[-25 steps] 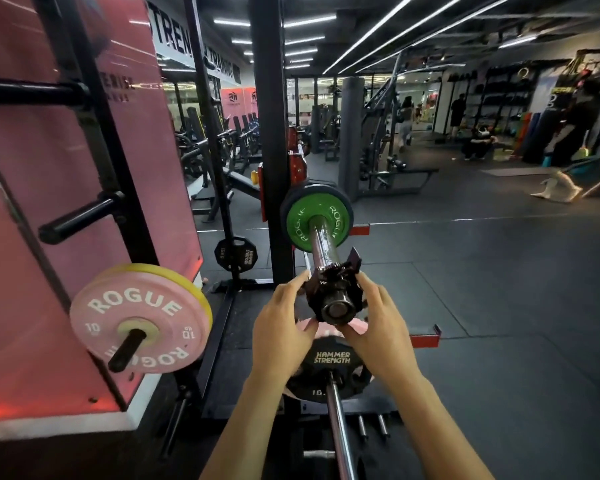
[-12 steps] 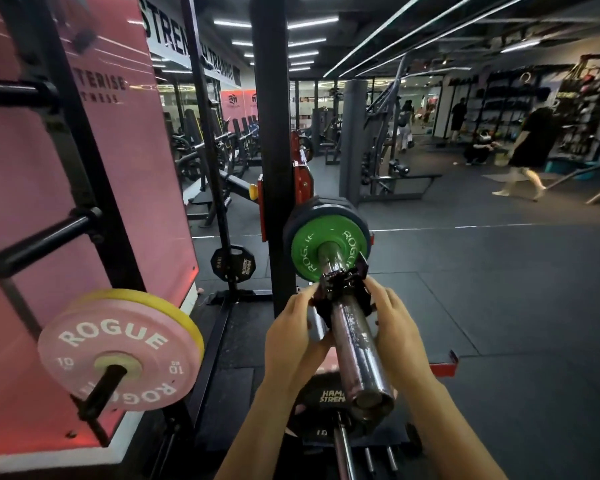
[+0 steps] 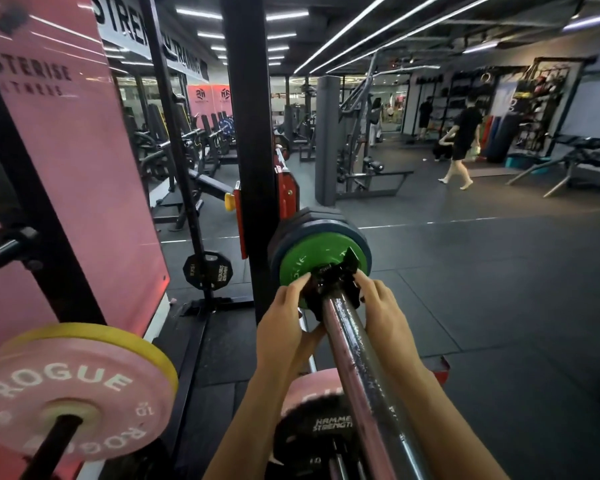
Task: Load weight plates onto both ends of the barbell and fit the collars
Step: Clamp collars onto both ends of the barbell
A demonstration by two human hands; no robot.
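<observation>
The barbell sleeve [image 3: 357, 368] runs from the lower middle away toward the rack. A green plate [image 3: 305, 261] sits on it in front of a larger dark blue plate [image 3: 326, 228]. A black clamp collar [image 3: 333, 282] sits on the sleeve right against the green plate. My left hand [image 3: 284, 327] grips the collar's left side. My right hand [image 3: 385, 313] grips its right side. The collar's lever sticks up toward the right.
A black rack upright [image 3: 250, 133] stands just left of the plates. A pink Rogue plate [image 3: 73, 393] backed by a yellow one hangs on a storage peg at lower left. A black Hammer Strength plate [image 3: 312, 431] sits below the sleeve. A person [image 3: 461, 143] walks at far right.
Both hands have slid the collar along the sleeve from its near end up to the green plate. The person in the background has walked to the left.
</observation>
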